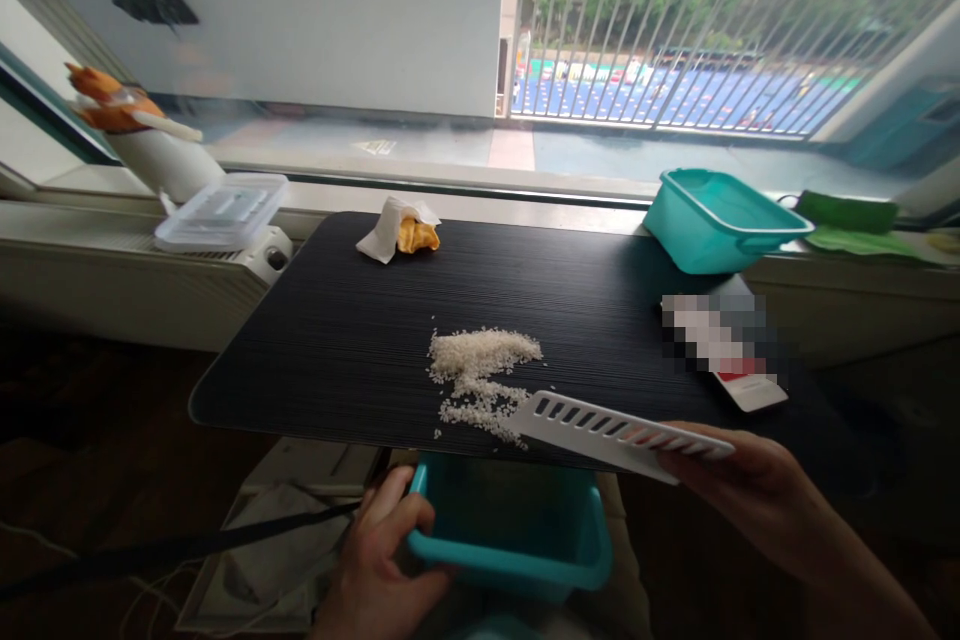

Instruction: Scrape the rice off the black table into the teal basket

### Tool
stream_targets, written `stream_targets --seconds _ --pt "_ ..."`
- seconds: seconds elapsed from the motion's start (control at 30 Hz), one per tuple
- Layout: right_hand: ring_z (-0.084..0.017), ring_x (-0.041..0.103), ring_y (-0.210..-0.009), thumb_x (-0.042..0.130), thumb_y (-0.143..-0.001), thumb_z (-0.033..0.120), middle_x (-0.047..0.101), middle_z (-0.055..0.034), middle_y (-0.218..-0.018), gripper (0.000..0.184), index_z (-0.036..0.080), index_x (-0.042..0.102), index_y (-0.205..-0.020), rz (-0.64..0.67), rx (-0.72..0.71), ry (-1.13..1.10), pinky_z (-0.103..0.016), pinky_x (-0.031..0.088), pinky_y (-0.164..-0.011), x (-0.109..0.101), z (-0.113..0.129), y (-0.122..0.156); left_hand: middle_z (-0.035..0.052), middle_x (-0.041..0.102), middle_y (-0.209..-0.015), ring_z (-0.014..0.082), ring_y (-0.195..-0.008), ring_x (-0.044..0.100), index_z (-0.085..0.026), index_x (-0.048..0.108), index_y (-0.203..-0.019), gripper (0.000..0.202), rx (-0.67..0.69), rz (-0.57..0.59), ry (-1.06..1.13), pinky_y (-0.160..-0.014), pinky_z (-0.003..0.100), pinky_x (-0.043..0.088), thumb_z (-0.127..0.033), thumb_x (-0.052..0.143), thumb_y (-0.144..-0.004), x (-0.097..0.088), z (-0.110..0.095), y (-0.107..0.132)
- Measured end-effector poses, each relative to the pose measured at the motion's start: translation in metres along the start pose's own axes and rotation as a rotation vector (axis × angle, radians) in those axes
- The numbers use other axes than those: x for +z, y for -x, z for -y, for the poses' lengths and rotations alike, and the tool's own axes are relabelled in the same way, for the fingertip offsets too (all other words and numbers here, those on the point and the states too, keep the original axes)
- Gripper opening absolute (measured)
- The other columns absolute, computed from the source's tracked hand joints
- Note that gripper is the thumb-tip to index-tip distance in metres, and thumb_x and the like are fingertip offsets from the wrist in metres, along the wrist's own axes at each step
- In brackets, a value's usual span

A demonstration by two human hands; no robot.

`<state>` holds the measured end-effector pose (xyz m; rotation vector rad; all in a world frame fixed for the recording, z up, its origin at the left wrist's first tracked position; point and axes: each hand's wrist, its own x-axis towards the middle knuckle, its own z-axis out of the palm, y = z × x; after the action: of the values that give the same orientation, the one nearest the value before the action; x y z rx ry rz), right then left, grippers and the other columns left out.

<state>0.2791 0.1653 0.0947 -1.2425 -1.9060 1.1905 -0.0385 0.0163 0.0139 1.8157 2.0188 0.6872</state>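
A patch of spilled white rice (480, 375) lies on the black table (337, 320) near its front edge. My right hand (742, 485) is closed on a white slotted plastic scraper (607, 425), whose far end rests at the rice's right side. My left hand (382, 550) grips the left rim of a teal bin (517, 535) held below the table's front edge, under the rice.
A second teal tub (712, 220) sits at the table's back right. A crumpled tissue with something orange (401, 230) lies at the back. A clear lidded box (225, 210) rests on the windowsill at left. A small packet (750, 385) lies at right. Cables trail on the floor.
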Motion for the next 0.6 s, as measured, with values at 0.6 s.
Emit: stream_targets --seconds 0.6 --pt "-0.027 0.077 -0.075 0.074 -0.081 0.042 0.082 -0.0062 -0.088 0.022 0.026 0.082 -0.092 0.059 0.050 -0.075 -0.031 0.065 -0.066 0.0017 0.0026 -0.0010 0.0019 0.063 -0.096 0.0196 -0.087 0.063 -0.022 0.056 -0.064 0.018 -0.030 0.009 0.019 -0.075 0.026 0.052 -0.016 0.073 -0.061 -0.0005 -0.0046 -0.0012"
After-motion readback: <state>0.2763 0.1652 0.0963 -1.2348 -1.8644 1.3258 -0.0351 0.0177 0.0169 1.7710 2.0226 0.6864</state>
